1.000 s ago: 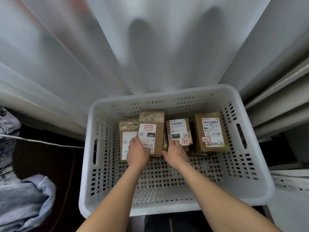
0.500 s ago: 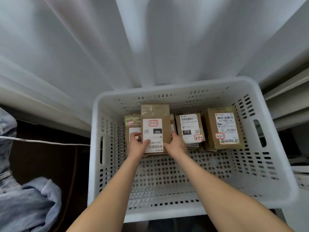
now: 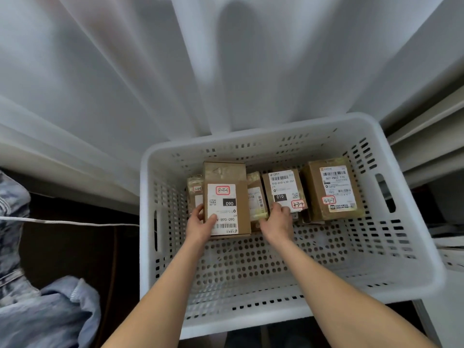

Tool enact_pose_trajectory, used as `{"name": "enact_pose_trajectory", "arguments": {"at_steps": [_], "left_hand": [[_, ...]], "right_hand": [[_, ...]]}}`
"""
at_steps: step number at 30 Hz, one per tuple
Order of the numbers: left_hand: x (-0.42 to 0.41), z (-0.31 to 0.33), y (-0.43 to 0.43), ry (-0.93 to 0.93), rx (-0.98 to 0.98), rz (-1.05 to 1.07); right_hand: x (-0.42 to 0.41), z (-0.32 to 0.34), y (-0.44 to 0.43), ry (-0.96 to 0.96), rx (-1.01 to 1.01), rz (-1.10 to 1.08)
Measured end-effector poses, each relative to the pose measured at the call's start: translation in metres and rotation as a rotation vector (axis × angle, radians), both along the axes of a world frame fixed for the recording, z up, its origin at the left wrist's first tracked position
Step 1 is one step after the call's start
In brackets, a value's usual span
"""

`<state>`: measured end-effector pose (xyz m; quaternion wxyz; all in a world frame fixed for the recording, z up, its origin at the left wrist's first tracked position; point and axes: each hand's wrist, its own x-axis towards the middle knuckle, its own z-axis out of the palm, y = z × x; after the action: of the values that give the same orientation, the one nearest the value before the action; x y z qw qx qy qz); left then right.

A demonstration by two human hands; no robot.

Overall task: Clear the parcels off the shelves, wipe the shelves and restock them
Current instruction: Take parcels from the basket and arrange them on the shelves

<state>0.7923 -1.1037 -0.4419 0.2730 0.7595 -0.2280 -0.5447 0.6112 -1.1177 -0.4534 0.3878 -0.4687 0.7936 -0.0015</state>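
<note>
A white perforated basket (image 3: 276, 310) sits below a pale curtain (image 3: 175, 71), and a row of brown cardboard parcels lies along its far side. The left hand (image 3: 200, 226) holds the parcel marked 090 (image 3: 227, 199) at its near-left corner, thumb lying on the white label and fingers wrapped around the left edge; this grip is closed on the box. That parcel lies above its neighbours, partly covering a smaller parcel (image 3: 194, 189) on its left, of which only a strip with a red-ringed sticker shows.

The right hand (image 3: 277, 222) rests at the near end of the parcel marked 010 (image 3: 283, 189), fingers curled down over its near edge and touching the label; whether this grip truly clasps the box or only presses on it cannot be told. Between the two hands a narrow parcel (image 3: 256, 199) with yellowish tape stands wedged among the others. Far right in the row lies the largest parcel (image 3: 331, 189), untouched, just beside the 010 box.

The near half of the basket floor is bare. To the left, outside the basket, blue denim cloth (image 3: 45, 315) lies on a dark floor, and a white cord (image 3: 70, 222) runs across toward the basket wall.
</note>
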Motion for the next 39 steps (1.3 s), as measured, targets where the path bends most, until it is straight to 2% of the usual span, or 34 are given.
{"name": "enact_pose_trajectory", "arguments": {"at_steps": [4,11,16,19,24,27,35,39], "left_hand": [[-0.026,-0.01,-0.008,-0.026,-0.023,-0.052],[-0.039,-0.028,-0.009,-0.067,-0.022,-0.021],[-0.023,-0.024,-0.003,-0.114,-0.004,-0.008],[-0.017,-0.021,-0.002,-0.143,-0.01,-0.03],[-0.014,-0.02,0.005,-0.162,0.005,-0.031],[-0.016,-0.018,0.007,-0.174,-0.005,-0.024],[-0.01,-0.013,0.011,-0.096,0.083,0.023],[-0.006,-0.012,0.014,-0.056,0.094,0.049]], "right_hand": [[-0.038,-0.003,-0.017,0.102,-0.047,-0.051],[-0.052,-0.024,-0.036,0.129,0.003,-0.084],[-0.053,-0.025,-0.033,0.076,0.025,-0.156],[-0.053,-0.03,-0.024,-0.011,-0.022,-0.238],[-0.049,-0.035,-0.014,-0.361,-0.09,-0.539],[-0.046,-0.03,-0.014,-0.477,-0.066,-0.623],[-0.046,-0.023,-0.009,-0.51,0.024,-0.63],[-0.047,-0.021,-0.007,-0.632,0.023,-0.654]]}}
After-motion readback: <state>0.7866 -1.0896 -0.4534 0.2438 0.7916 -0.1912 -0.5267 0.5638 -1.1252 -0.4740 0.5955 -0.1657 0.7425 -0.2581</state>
